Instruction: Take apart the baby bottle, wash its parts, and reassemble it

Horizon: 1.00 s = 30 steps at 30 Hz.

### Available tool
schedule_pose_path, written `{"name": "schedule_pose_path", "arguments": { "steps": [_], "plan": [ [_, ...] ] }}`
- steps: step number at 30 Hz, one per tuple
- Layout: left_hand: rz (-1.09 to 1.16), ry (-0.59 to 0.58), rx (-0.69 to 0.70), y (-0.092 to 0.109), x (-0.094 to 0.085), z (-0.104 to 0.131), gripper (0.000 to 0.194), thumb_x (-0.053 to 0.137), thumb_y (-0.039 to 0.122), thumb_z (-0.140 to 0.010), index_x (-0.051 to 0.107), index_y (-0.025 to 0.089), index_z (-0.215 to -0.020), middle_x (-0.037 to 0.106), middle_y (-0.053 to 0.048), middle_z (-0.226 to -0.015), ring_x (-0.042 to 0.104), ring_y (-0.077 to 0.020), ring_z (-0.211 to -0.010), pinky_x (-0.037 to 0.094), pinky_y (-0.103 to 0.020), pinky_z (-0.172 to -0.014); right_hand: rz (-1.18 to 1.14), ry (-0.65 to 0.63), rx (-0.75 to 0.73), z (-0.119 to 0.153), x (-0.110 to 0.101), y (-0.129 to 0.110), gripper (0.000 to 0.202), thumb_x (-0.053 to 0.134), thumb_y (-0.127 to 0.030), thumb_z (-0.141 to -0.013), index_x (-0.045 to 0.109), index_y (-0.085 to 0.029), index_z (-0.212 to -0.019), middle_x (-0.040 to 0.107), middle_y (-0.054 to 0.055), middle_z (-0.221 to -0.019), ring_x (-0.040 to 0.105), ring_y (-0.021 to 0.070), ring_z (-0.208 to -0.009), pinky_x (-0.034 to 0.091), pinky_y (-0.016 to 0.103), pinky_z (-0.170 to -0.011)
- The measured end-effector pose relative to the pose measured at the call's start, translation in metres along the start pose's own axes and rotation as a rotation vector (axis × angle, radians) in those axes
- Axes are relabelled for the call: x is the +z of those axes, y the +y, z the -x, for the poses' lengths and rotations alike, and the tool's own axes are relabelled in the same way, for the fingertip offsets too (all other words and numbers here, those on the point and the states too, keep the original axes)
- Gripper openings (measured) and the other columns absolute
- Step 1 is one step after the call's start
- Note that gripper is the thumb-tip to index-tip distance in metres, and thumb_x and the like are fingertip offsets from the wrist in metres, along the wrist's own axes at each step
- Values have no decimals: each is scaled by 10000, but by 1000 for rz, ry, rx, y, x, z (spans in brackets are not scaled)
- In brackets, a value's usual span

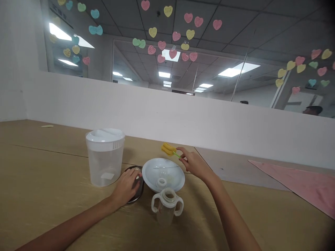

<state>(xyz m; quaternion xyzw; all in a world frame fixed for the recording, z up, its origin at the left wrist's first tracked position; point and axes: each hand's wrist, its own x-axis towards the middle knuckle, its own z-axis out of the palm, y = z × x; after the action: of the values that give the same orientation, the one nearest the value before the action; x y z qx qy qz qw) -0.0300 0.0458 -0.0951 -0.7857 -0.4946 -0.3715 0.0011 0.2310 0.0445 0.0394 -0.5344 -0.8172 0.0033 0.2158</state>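
My right hand [192, 162] pinches the thin green handle of a yellow sponge brush [169, 149], held just above the far right of a white bowl [149, 169]. In the bowl lie a white ring-shaped cap [161, 182] and some clear piece I cannot make out well. My left hand [127, 184] rests over a dark metal tray [138, 194], its fingers curled at a small pale object [137, 173] mostly hidden beneath them. In front of the bowl a clear baby bottle [165, 211] with two white handles stands upright, its top uncovered.
Left of the tray stands a clear plastic bucket [104, 164] with a white lid [105, 135]. A pink cloth [300, 181] lies at the right of the brown table [52, 188]. A white wall with a glass window and heart-shaped notes rises behind; people's heads show beyond the glass.
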Motion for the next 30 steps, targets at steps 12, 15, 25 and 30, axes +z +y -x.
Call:
{"name": "schedule_pose_path", "arguments": {
  "steps": [12,15,25,30],
  "plan": [
    [51,-52,161,30,-12,-39,190,412,212,-815,591,205,-878,606,-51,-939,510,-216,-921,378,-362,-825,45,21,33,-7,5,6,294,439,-148,-822,602,-177,-1065,679,75,-880,601,173,-767,402,237,-664],
    [61,-173,208,39,5,-57,247,453,227,-798,577,196,-1009,599,-67,-1058,502,-229,-1026,365,-381,-906,39,23,25,-5,4,5,284,454,-153,-818,611,-186,-1053,682,68,-867,600,171,-772,403,241,-700],
    [103,-310,161,39,53,-92,300,614,235,-678,613,184,-974,658,-87,-934,599,-264,-900,439,-363,-825,42,38,-7,1,-2,2,277,431,-179,-840,612,-193,-1050,678,69,-884,598,160,-748,391,223,-640],
    [146,-224,106,36,30,-85,412,574,278,-727,521,150,-1116,594,-151,-1104,571,-273,-991,425,-401,-865,47,43,20,0,-3,2,279,444,-175,-827,619,-191,-1044,680,70,-895,598,167,-760,392,233,-657]
  ]
}}
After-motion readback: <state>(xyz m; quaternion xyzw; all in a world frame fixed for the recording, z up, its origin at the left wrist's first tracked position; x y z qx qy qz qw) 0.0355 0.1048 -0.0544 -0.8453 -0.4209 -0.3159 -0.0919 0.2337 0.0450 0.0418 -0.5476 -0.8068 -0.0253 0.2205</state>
